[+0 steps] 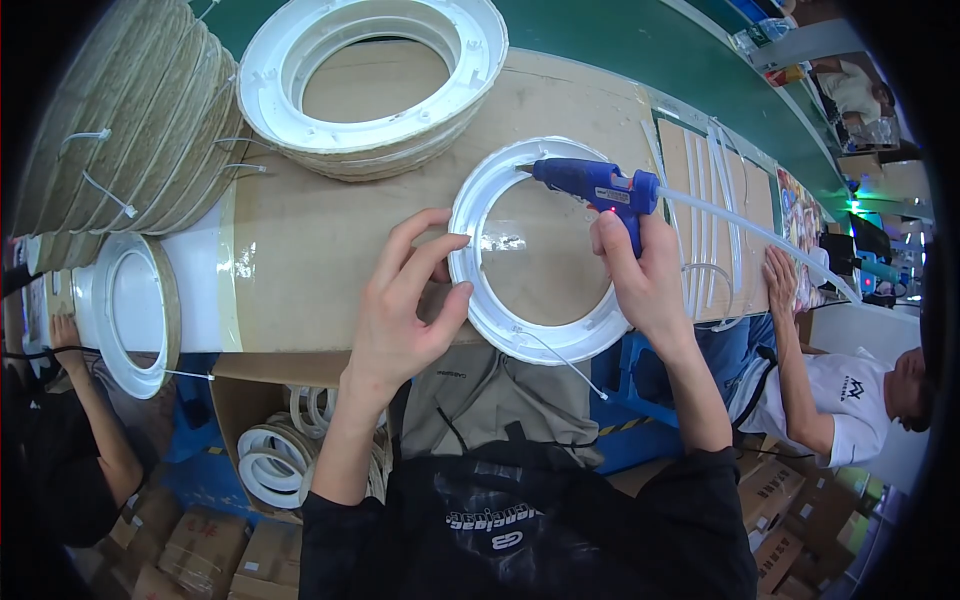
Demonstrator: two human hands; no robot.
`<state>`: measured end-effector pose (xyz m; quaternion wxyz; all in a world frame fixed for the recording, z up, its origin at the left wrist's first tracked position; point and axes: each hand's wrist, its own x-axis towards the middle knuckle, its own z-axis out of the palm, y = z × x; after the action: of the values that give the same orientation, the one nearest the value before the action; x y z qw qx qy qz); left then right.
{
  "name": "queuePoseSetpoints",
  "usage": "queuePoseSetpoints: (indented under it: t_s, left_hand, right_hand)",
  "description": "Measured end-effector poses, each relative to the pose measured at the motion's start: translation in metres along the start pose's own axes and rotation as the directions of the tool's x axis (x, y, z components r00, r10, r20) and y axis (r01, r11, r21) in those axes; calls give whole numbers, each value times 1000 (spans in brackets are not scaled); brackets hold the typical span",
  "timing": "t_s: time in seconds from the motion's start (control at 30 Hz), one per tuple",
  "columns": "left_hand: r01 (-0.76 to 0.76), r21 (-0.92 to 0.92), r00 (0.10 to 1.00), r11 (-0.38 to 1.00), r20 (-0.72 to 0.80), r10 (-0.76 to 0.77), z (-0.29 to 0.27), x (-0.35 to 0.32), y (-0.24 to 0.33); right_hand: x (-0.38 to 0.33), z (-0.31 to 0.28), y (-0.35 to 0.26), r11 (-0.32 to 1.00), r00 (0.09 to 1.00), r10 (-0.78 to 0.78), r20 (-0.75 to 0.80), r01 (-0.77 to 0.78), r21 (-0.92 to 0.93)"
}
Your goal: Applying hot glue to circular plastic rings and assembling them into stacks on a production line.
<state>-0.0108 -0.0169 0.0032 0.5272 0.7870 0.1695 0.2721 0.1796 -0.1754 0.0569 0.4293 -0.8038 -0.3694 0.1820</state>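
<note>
A white ring-shaped housing [487, 307] lies on the cardboard-covered table, a thin white cable with a small plug trailing from its near edge. My left hand [410, 290] curls over the ring's left rim, thumb and fingertips gripping it. In my right hand [645, 275] is a blue hot glue gun [585, 180], my fingers wrapped round its handle. Its nozzle points left, at the ring's upper inner channel; whether the tip touches cannot be made out. A long translucent glue stick [750, 232] runs out of the gun's back toward the right.
Stacked rings [400, 150] stand at the far side, with a taller stack [140, 120] at far left. Another ring [97, 310] is near a person's hand at left. Several glue sticks [700, 200] lie right. Below the table, a cardboard box [232, 395] holds rings. A co-worker [850, 395] sits right.
</note>
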Motion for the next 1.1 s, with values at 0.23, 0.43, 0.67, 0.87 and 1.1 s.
queuePoseSetpoints:
  t_s: [0.23,0.43,0.67,0.87,1.1]
  left_hand:
    - [7,40,999,999,35,-9,-2,0,1]
    - [7,15,1000,1000,-6,-7,1,-2,1]
    - [6,9,1000,1000,-4,-6,0,-1,-2]
    - [62,-17,998,998,5,-62,-3,0,2]
    - [54,-20,999,998,5,-54,-3,0,3]
  right_hand:
    - [-3,-2,4,1000,1000,-24,-2,24,-9]
    - [-6,-3,3,1000,1000,21,12,-21,14]
    - [-11,-8,-6,1000,1000,7,-5,-8,-28]
    - [-36,-14,-18,929,928,141,346,-244,277]
    - [-37,4,-11,953,953,95,287,-170,251]
